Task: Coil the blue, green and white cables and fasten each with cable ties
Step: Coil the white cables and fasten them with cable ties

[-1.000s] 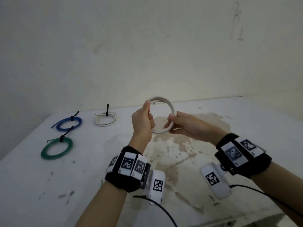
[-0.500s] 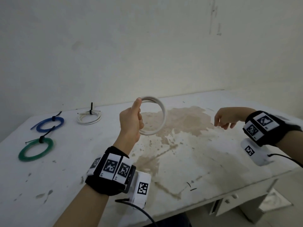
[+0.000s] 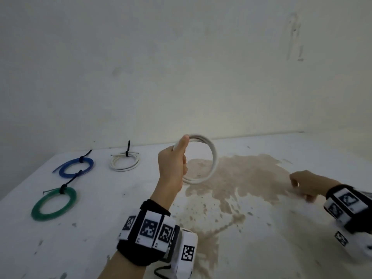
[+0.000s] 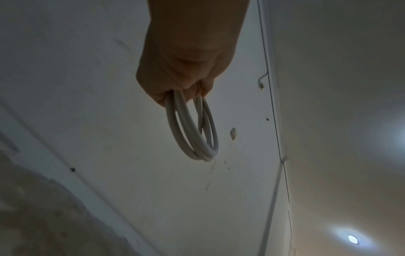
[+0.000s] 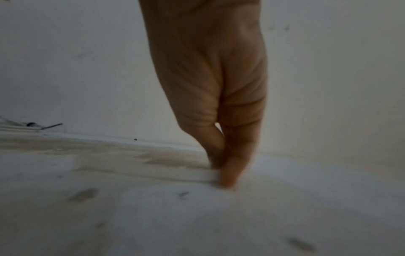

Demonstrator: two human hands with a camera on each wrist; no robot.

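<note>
My left hand [image 3: 173, 165] is raised over the middle of the table and grips a loose white cable coil [image 3: 213, 158] at its left side, thumb on top. In the left wrist view the same hand [image 4: 186, 69] closes round the white coil [image 4: 194, 138], which hangs as a few loops with no tie on it. My right hand [image 3: 304, 185] is low over the table at the far right. Its fingers [image 5: 228, 178] point down and touch the surface, blurred, with nothing visible in them.
On the white table [image 3: 271, 248], at the far left, lie a blue coil [image 3: 77, 167], a green coil [image 3: 54, 204] and a second white coil [image 3: 124, 165], each bound with a black tie. A brown stain [image 3: 241, 178] covers the middle. A wall stands close behind.
My right hand let go of the white coil and swung right, then down to the table surface. The left hand alone keeps the coil raised. The view shifted right.
</note>
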